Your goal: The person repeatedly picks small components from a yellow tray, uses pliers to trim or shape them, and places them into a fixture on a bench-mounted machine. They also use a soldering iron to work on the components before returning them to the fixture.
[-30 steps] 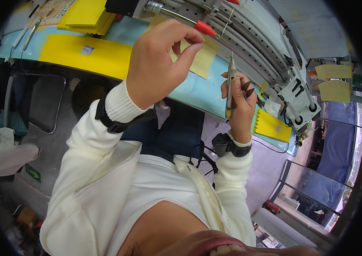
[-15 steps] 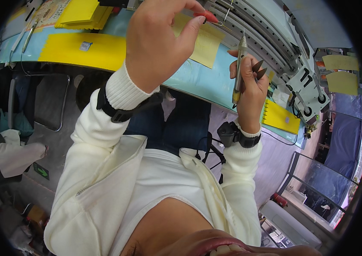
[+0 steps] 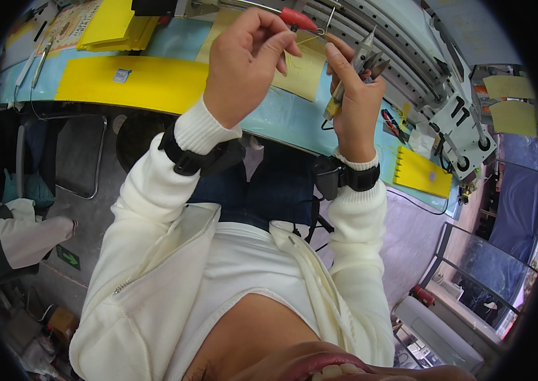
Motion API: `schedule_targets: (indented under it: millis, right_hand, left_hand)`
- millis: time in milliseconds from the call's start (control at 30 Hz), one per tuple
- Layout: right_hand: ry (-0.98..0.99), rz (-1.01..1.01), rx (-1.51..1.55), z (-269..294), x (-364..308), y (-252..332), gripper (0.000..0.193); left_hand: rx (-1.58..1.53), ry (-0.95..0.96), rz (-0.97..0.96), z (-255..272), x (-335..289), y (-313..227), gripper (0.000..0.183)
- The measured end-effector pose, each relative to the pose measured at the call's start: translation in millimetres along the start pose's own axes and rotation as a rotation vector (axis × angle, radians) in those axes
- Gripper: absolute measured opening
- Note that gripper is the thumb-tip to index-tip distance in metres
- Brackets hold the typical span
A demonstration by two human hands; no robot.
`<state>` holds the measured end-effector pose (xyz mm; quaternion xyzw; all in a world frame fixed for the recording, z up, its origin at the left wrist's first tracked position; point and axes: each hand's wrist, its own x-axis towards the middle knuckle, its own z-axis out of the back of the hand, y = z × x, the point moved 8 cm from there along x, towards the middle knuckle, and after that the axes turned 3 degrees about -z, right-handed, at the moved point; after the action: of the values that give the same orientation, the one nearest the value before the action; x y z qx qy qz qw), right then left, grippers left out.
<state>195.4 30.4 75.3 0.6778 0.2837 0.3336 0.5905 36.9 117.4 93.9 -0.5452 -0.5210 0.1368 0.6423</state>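
Observation:
My left hand (image 3: 240, 73) is raised over the bench with thumb and fingers curled together. Whatever lies in its fingertips is too small to make out. Just beyond them is a red tapered holder (image 3: 297, 19) with a thin metal hook (image 3: 321, 30) at its end. A fine yellow strand (image 3: 309, 41) stretches between my left fingertips and that hook. My right hand (image 3: 358, 108) is closed round a grey pointed tool (image 3: 361, 57) with a yellowish lower end. Dark pointed blades (image 3: 378, 67) stick out beside it. My right thumb and forefinger reach up close to the hook.
Metal machine rails (image 3: 402, 63) run along the bench's far side to a white end plate (image 3: 462, 124). Yellow sheets (image 3: 132, 82) lie left on the blue bench top (image 3: 269, 120); another yellow piece (image 3: 421, 171) lies right. Red-handled cutters (image 3: 392, 120) rest near my right hand.
My left hand has let go of the red holder and drawn back slightly. My right hand has come up and left toward the hook, tilting the grey pointed tool.

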Motion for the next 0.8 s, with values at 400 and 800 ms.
schedule_targets:
  millis: [400, 800]
  right_hand:
    - [0.048, 0.004, 0.064, -18.3, -3.6, -2.4, 0.023]
    - [0.222, -0.056, -0.042, -15.8, -26.6, -2.3, 0.023]
  left_hand:
    - [0.007, 0.084, 0.068, -26.7, -18.2, 12.8, 0.011]
    - [0.898, -0.096, -0.283, -30.3, 3.8, -18.8, 0.007]
